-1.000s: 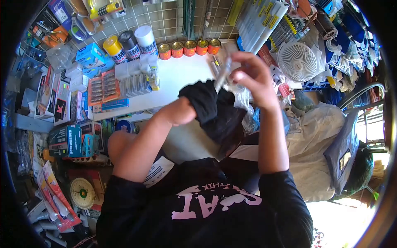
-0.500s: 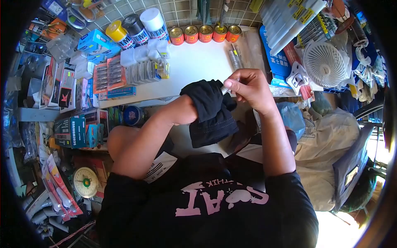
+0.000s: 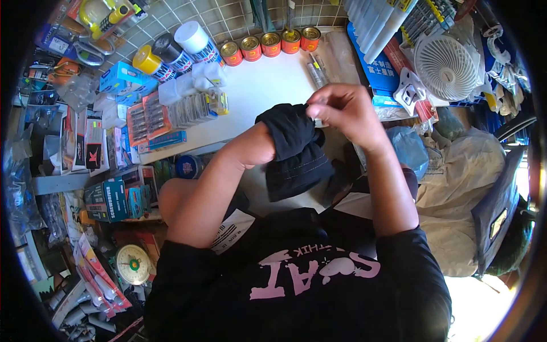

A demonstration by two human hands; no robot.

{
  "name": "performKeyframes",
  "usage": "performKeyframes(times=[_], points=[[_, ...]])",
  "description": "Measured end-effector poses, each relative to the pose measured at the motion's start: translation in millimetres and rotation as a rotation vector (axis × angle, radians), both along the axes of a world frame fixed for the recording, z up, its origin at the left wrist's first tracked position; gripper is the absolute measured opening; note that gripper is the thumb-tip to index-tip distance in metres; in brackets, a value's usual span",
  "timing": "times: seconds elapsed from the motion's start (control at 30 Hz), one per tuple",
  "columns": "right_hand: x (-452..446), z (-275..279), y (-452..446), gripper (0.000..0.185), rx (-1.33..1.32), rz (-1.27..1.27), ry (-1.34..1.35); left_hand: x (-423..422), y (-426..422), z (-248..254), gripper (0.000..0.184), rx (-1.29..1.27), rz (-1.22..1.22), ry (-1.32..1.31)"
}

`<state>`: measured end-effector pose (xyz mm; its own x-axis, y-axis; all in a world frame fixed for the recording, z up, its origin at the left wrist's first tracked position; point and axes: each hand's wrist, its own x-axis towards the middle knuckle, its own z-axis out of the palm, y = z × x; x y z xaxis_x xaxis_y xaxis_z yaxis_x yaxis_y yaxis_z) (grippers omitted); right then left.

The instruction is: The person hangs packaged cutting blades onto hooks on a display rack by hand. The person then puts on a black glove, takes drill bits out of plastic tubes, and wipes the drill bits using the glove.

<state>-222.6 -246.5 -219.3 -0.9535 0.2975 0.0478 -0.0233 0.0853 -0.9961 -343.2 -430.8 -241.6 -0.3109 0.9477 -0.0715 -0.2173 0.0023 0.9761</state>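
Note:
Black cloth [image 3: 299, 174] with a pale stitched line hangs in folds over my left hand [image 3: 257, 149]. Its fingers are hidden inside the cloth, so their pose does not show. At the cloth's upper right edge, my right hand [image 3: 345, 111] is closed in a pinch, thumb and forefinger close together. Whatever lies between those fingertips is too small to make out. Both hands are held up in front of the near edge of a white tabletop [image 3: 256, 85].
Red tins [image 3: 270, 44] and spray cans [image 3: 196, 43] line the table's back. Packs of drill bits [image 3: 148, 118] lie at its left. A white fan [image 3: 446, 67] stands at right. A dial scale [image 3: 133, 264] and a screwdriver box [image 3: 106, 200] are at lower left.
A whitish bit at my right fingertips earlier no longer shows. The right hand has stayed at the cloth's edge with its fingers slightly shifted. The whole view has tilted slightly.

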Motion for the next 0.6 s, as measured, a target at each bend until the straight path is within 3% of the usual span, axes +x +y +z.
performKeyframes(times=[0.07, 0.17, 0.2, 0.27, 0.33, 0.37, 0.43, 0.47, 0.53, 0.57, 0.6], points=[[1.3, -3.5, -9.3, 0.023, 0.136, 0.023, 0.017, 7.6, 0.2, 6.1, 0.013, 0.097, -0.046, 0.224], [-0.2, 19.1, -20.2, 0.022, 0.662, -0.351, 0.335, -3.9, -0.2, -8.0, 0.013, 0.225, 0.022, 0.574], [2.9, 23.9, -23.8, 0.02, 0.731, -0.491, 0.333, -3.4, 3.0, -12.0, 0.012, 0.145, 0.168, 0.361], [14.2, 30.0, -37.9, 0.018, 0.497, -0.424, 0.301, -11.3, 3.6, -4.0, 0.01, 0.204, 0.304, -0.004], [13.5, 30.9, -49.6, 0.023, 0.453, -0.146, 0.109, -17.7, 1.7, -8.4, 0.007, 0.296, 0.401, -0.301], [8.5, 22.4, -57.0, 0.022, 0.512, -0.166, 0.114, -20.7, -0.2, -17.0, 0.023, 0.361, 0.432, -0.415], [-0.4, 6.4, -67.0, 0.022, 0.756, -0.271, 0.116, -19.8, 0.3, -7.2, 0.03, 0.351, 0.521, -0.565], [-2.7, 0.6, -69.8, 0.021, 0.668, -0.262, 0.102, -1.5, 11.9, 34.9, 0.014, 0.296, 0.637, -0.614], [-5.3, -11.8, -73.5, 0.019, 0.495, -0.243, 0.076, -1.1, 12.3, 37.9, 0.016, 0.315, 0.699, -0.598], [-3.7, -16.7, -71.7, 0.022, 0.431, -0.102, -0.057, -18.8, -1.6, 0.1, 0.034, 0.393, 0.645, -0.537], [-4.2, -19.9, -71.9, 0.022, 0.468, -0.025, -0.057, -21.5, -5.4, 4.6, 0.04, 0.412, 0.621, -0.555]])
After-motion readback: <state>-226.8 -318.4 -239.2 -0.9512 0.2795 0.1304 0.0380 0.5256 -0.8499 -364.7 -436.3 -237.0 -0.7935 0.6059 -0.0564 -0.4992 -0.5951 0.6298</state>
